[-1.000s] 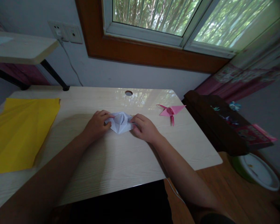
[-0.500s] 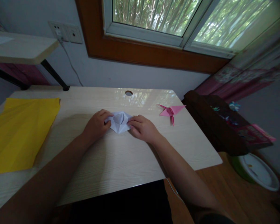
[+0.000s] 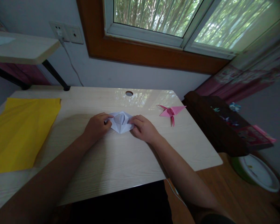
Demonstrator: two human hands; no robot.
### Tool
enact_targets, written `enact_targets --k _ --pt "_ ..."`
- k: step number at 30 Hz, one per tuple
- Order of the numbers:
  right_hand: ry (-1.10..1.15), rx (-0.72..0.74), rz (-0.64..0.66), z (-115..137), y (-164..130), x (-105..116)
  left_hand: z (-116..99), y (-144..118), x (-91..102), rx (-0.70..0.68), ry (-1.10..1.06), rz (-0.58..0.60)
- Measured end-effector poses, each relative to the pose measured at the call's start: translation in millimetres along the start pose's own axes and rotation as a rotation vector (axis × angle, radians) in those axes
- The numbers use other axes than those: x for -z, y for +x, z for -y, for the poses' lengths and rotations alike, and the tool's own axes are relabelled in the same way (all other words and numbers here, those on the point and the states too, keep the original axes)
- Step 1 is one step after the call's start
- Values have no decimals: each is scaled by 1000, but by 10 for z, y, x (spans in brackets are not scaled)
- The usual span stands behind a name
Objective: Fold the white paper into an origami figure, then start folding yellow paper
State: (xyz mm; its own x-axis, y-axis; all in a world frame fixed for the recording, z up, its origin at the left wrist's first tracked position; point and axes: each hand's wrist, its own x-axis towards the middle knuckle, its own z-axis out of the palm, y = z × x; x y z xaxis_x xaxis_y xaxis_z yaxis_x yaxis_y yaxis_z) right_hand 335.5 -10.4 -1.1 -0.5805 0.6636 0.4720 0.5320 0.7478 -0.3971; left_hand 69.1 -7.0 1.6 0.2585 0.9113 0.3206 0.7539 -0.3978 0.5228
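- Since a second ago my right hand [image 3: 143, 129] has slid its fingers a little inward along the white folded paper [image 3: 120, 122]; my left hand [image 3: 96, 126] has hardly shifted.
- The paper lies between both hands, long axis left to right, equally near each.
- Both hands pinch its ends with curled fingers.
- Right of my right hand lies a pink paper crane [image 3: 170, 112]; far left, a yellow sheet [image 3: 21, 130].

We see a pale wood-grain desk [image 3: 121, 161] against a light grey wall [image 3: 130, 73]. At twelve o'clock, a brown-framed window [image 3: 154, 18] lets in greenish daylight. A white wall socket [image 3: 66, 31] sits at eleven o'clock, a dark brown cabinet [image 3: 214, 124], perhaps a dresser, at three o'clock.
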Motion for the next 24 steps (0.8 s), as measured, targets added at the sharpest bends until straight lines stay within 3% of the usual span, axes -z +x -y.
enact_targets --k 5,11,18,24 --pt "-54 -92 -60 85 33 47 -67 -28 1 -12 -75 -56" --pt "-16 -52 -108 101 53 39 -135 -69 -37 -54 -107 -127" --pt "63 41 -89 148 69 -29 -174 -75 -103 118 -429 -296" --pt "72 14 -57 183 81 -78 -189 -29 -81 275 -497 -246"
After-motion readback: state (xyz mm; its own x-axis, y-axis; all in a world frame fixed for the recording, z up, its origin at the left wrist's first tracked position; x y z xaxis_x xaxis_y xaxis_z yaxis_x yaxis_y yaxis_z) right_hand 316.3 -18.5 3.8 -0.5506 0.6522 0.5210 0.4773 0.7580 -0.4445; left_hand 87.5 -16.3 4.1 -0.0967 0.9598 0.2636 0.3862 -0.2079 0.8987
